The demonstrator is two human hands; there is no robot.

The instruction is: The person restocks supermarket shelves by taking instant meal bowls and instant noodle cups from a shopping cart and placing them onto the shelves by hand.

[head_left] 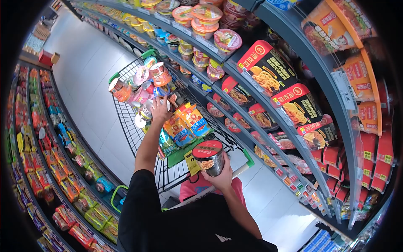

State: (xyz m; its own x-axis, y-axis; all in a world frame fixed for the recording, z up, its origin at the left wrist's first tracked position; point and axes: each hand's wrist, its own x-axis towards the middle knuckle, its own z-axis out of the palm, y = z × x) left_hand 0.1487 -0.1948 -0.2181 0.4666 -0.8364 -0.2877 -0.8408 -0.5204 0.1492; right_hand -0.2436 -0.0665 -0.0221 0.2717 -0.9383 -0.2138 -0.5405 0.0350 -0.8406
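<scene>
Right hand [221, 175] gripping a red-lidded tub [208, 157] at the cart's [129, 131] near end.
Left hand [159, 111] open, fingers spread among cups [160, 74] inside; shelves [247, 80] crowd the right edge, bare floor [94, 90] lies left.

Setting: a shop, apparently a supermarket aisle. Evidence: long shelves [54, 168] of bright packets on one side; on the other, tiered shelving stacked with cups [227, 40] and boxed food [269, 69], a price tag [344, 89] reading 9.90 on one shelf edge. A wire cart [133, 122] loaded with packaged goods stands on the pale tiled floor [84, 75] between the rows.
</scene>
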